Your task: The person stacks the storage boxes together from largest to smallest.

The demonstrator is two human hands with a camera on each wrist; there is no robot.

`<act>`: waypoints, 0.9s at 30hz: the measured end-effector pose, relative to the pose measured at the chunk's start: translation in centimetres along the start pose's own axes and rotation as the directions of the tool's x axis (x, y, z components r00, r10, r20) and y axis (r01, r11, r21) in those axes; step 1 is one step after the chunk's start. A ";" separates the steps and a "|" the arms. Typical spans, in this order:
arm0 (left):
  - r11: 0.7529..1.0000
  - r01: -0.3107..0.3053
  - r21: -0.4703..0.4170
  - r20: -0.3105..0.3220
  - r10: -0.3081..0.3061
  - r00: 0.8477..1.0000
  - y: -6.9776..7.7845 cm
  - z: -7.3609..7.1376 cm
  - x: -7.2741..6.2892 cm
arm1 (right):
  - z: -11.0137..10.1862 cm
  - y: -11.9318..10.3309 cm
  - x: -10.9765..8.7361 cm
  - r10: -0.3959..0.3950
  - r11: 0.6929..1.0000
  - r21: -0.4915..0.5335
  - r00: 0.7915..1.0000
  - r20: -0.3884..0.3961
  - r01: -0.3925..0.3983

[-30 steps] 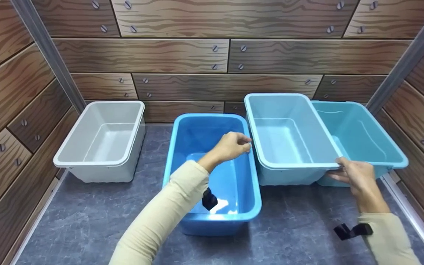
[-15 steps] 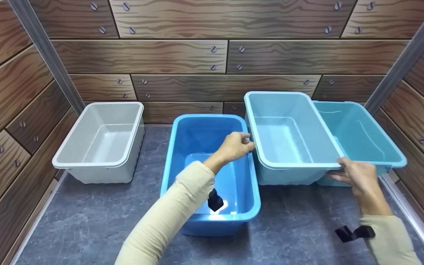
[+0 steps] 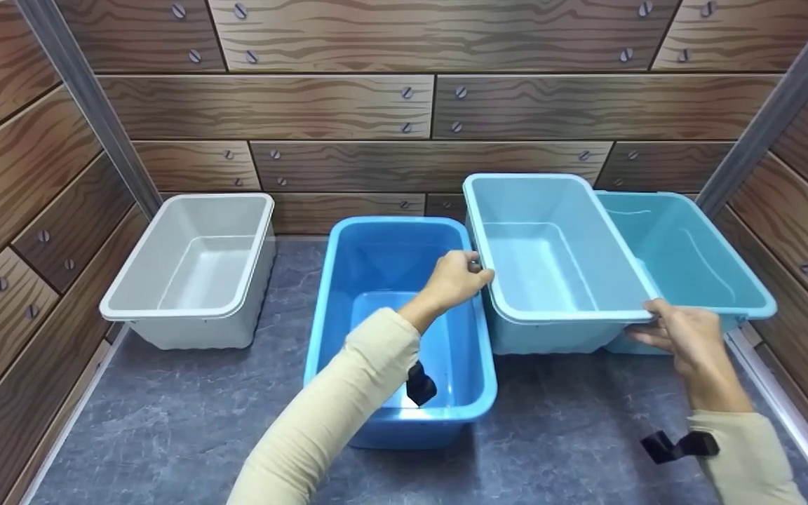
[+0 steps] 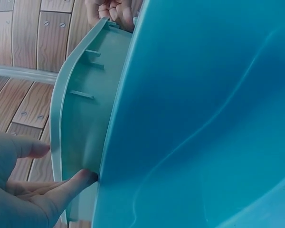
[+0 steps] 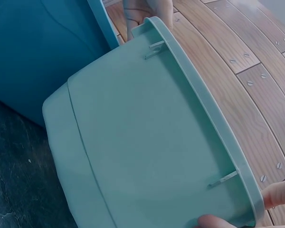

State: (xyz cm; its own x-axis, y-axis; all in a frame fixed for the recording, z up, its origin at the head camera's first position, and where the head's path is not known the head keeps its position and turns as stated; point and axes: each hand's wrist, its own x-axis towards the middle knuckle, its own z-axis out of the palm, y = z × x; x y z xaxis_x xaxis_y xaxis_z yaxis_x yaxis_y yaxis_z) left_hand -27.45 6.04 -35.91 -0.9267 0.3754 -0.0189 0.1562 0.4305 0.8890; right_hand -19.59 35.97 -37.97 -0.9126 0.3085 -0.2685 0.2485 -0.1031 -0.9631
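A light blue plastic bin (image 3: 537, 266) stands right of the middle in the head view, its right rim overlapping a teal bin. My left hand (image 3: 456, 280) is at its left rim, thumb at the rim's edge and fingertips below against the outer wall. In the left wrist view the thumb (image 4: 34, 148) meets that rim while another fingertip touches the wall. My right hand (image 3: 684, 337) grips the front right corner, thumb on top and fingers underneath. The right wrist view shows the bin's pale green-looking outer wall (image 5: 133, 118). Whether its base touches the floor cannot be told.
Under my left forearm is a deeper blue bin (image 3: 369, 266), close beside the light blue one. The teal bin (image 3: 691, 245) stands at the far right. A grey bin (image 3: 186, 308) stands at the left. Wood-patterned walls (image 3: 348, 105) enclose the dark floor (image 3: 186, 421).
My left hand has moved right, from the deeper blue bin's right rim to the light blue bin's left rim. My right hand keeps its grip on the corner.
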 end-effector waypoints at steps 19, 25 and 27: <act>0.996 0.038 -0.076 -0.073 -0.043 0.996 0.1 0.5 0.3 | 0.1 0.0 -0.4 -0.047 0.998 -0.036 0.999 0.000 0.047; 0.987 0.095 -0.128 -0.101 -0.108 0.989 0.3 0.8 0.4 | 0.1 0.1 -0.5 -0.060 0.997 -0.044 0.998 -0.013 0.059; 0.985 0.110 -0.133 -0.106 -0.125 0.987 0.4 0.9 0.4 | 0.1 0.1 -0.5 -0.057 0.998 -0.039 0.998 -0.016 0.056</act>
State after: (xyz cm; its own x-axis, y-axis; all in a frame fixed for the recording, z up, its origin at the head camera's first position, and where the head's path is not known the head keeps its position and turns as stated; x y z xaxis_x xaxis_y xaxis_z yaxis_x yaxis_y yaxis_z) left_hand -27.44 7.11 -35.99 -0.9699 0.2297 -0.0811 0.0062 0.3558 0.9345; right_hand -19.12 35.67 -37.89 -0.9199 0.3288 -0.2138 0.2097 -0.0483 -0.9766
